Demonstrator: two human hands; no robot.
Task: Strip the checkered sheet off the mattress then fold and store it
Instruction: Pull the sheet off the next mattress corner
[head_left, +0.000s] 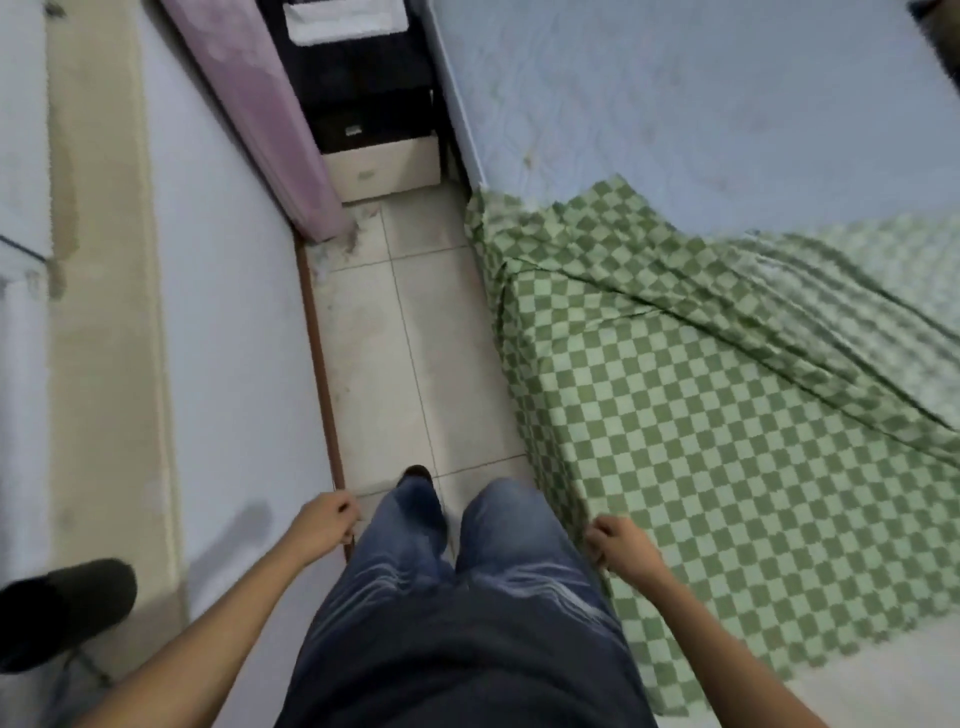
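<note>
Stripping step, partly done. The checkered sheet (701, 415) is already off the far end of the mattress (675, 104), which lies bare and pale there. The cloth's loose far edge is thrown back in a rumpled, blurred ridge running across the bed. The near half still lies flat over the top and hangs down the mattress's left side toward the tiled floor (384, 338).

We stand in the narrow aisle between wall and bed. Our right hand (618, 543) is at the mattress's left edge with fingers curled; it looks closed on the sheet's hanging edge, though the pinch itself is not clear. Our left hand (324, 522) is loosely curled beside the thigh, holding nothing that we can see.

Judgement: the next move calls for freeing the near corners, probably with both hands, then drawing the whole cloth clear for folding. Storage place not identified; a small drawer unit (384, 166) stands at the aisle's far end.
</note>
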